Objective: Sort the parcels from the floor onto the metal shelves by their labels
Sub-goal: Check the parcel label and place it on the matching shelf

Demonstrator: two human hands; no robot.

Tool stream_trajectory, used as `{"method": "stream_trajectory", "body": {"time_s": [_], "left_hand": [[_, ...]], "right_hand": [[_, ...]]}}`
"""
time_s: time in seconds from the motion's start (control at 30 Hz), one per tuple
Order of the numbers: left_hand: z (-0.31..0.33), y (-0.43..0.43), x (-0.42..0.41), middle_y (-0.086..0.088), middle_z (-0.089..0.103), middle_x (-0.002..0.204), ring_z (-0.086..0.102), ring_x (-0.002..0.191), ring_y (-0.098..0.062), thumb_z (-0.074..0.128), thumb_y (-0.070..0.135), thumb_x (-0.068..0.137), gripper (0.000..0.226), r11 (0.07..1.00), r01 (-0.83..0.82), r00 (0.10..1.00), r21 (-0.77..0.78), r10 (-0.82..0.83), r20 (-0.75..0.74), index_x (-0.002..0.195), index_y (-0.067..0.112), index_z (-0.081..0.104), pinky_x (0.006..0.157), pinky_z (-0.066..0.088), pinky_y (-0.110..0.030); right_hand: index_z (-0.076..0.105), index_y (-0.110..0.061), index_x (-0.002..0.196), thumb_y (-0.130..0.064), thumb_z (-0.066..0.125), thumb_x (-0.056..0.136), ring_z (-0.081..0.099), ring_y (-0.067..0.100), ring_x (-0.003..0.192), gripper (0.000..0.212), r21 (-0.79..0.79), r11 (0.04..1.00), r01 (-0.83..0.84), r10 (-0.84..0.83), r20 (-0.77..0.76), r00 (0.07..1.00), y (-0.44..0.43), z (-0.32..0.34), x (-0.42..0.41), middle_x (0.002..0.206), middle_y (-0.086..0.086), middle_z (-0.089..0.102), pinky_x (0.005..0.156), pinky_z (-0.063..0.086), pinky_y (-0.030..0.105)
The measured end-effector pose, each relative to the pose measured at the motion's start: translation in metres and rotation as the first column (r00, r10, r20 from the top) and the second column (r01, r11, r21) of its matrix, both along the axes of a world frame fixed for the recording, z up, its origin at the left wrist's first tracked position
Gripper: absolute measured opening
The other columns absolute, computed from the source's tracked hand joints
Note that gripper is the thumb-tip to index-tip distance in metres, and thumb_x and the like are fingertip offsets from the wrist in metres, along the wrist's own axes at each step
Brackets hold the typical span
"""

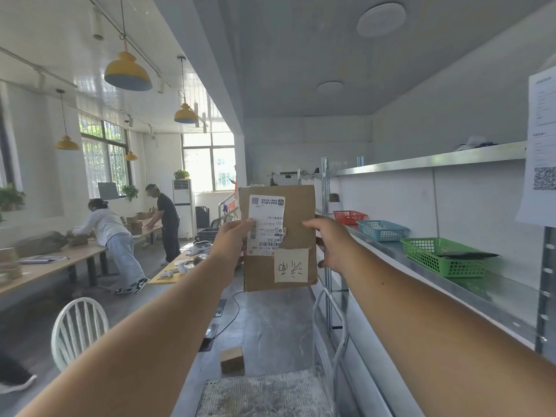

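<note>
I hold a flat brown cardboard parcel [298, 218] upright at arm's length in the middle of the view. It carries a white shipping label and a pale handwritten note, both upside down. My left hand [230, 245] grips its left edge, thumb on the label. My right hand [329, 242] grips its right edge. The metal shelves [436, 159] run along the right wall. On the middle shelf stand a red basket [349, 216], a blue basket [382, 230] and a green basket [442, 257] with a dark flat item in it. A small brown box [232, 359] lies on the floor below.
A stepladder platform [264, 395] with a rail is right under me. A white chair [78, 326] stands at lower left. Two people work at long wooden tables [54, 260] on the left. Cables and a power strip cross the grey floor. A paper notice [541, 145] hangs at the far right.
</note>
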State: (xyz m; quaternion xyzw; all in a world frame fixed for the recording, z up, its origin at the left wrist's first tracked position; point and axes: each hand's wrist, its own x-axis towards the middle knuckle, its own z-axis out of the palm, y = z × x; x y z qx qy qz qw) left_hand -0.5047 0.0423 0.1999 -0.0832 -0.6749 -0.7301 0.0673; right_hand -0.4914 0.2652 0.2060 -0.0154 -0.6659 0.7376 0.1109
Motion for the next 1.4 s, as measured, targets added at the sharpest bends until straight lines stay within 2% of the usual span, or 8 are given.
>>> {"method": "stream_trajectory", "body": {"time_s": [0.23,0.47,0.7,0.8,0.93,1.07,1.27,1.4], "left_hand": [[0.008,0.003,0.000,0.001,0.085,0.085,0.081,0.087,-0.023,0.055,0.050,0.106,0.030,0.999,-0.033,0.999,-0.026,0.032,-0.034,0.098,0.027,0.072,0.084,0.066,-0.045],[0.015,0.005,0.014,-0.006,0.079,0.106,0.076,0.102,-0.029,0.044,0.069,0.101,0.047,0.991,-0.130,0.991,-0.039,0.129,-0.035,0.097,0.029,0.068,0.101,0.061,-0.055],[0.019,0.008,0.025,-0.008,0.076,0.108,0.073,0.103,-0.029,0.024,0.075,0.104,0.061,0.991,-0.136,0.990,0.006,0.136,-0.027,0.108,0.030,0.065,0.082,0.062,-0.048],[0.021,0.010,0.027,-0.016,0.078,0.115,0.075,0.104,-0.035,0.013,0.086,0.096,0.089,0.992,-0.117,0.991,0.046,0.113,0.078,0.124,0.023,0.069,0.093,0.062,-0.056],[0.025,0.014,0.031,-0.018,0.079,0.118,0.077,0.103,-0.038,0.017,0.091,0.091,0.094,0.978,-0.099,0.986,0.182,0.071,0.154,0.128,0.021,0.068,0.095,0.060,-0.064],[0.027,0.015,0.031,-0.017,0.077,0.119,0.074,0.108,-0.039,0.020,0.095,0.087,0.097,0.954,-0.102,0.981,0.282,0.048,0.190,0.125,0.022,0.071,0.102,0.054,-0.068],[0.021,0.011,0.023,-0.014,0.080,0.106,0.077,0.099,-0.037,0.040,0.089,0.088,0.080,0.906,-0.069,0.974,0.417,-0.030,0.225,0.110,0.022,0.076,0.080,0.063,-0.063],[0.012,0.015,0.019,-0.015,0.078,0.109,0.074,0.103,-0.038,0.045,0.075,0.092,0.062,0.845,-0.064,0.972,0.531,-0.069,0.226,0.097,0.020,0.073,0.088,0.058,-0.072]], "right_hand": [[0.068,-0.053,0.122,-0.024,0.065,0.106,0.082,0.015,0.070,0.034,0.049,0.984,-0.170,0.171,-0.019,0.985,-0.001,-0.005,-0.001,0.081,-0.016,0.084,0.046,0.061,0.035],[0.033,-0.065,0.160,-0.045,0.069,0.104,0.065,0.018,0.111,0.069,0.042,0.964,-0.263,0.262,0.034,0.964,-0.004,0.000,0.016,0.129,-0.016,0.064,0.052,0.064,0.039],[0.052,-0.032,0.161,-0.032,0.075,0.100,0.075,0.018,0.101,0.065,0.007,0.996,-0.091,0.091,-0.077,0.993,-0.008,-0.011,0.011,0.135,0.002,0.076,0.065,0.060,0.033],[0.058,-0.032,0.156,-0.023,0.084,0.093,0.082,0.019,0.090,0.068,-0.022,1.000,-0.008,0.004,-0.179,0.984,-0.009,-0.016,0.007,0.128,0.003,0.077,0.061,0.064,0.033],[0.057,-0.028,0.156,-0.020,0.094,0.083,0.073,0.031,0.119,0.082,-0.004,0.997,0.081,-0.079,-0.240,0.968,-0.009,-0.019,0.003,0.143,0.005,0.065,0.103,0.061,0.053],[0.060,-0.020,0.153,-0.011,0.097,0.077,0.076,0.026,0.110,0.085,-0.055,0.993,0.108,-0.119,-0.266,0.957,-0.005,-0.022,0.007,0.129,0.002,0.072,0.093,0.064,0.043],[0.066,-0.025,0.149,-0.009,0.101,0.069,0.060,0.038,0.143,0.090,-0.037,0.985,0.167,-0.171,-0.278,0.945,0.000,-0.025,0.010,0.176,0.011,0.036,0.106,0.061,0.053],[0.062,-0.021,0.149,-0.016,0.104,0.066,0.073,0.033,0.122,0.093,-0.080,0.961,0.264,-0.276,-0.283,0.919,0.000,-0.023,0.009,0.153,0.013,0.061,0.099,0.064,0.048]]}}
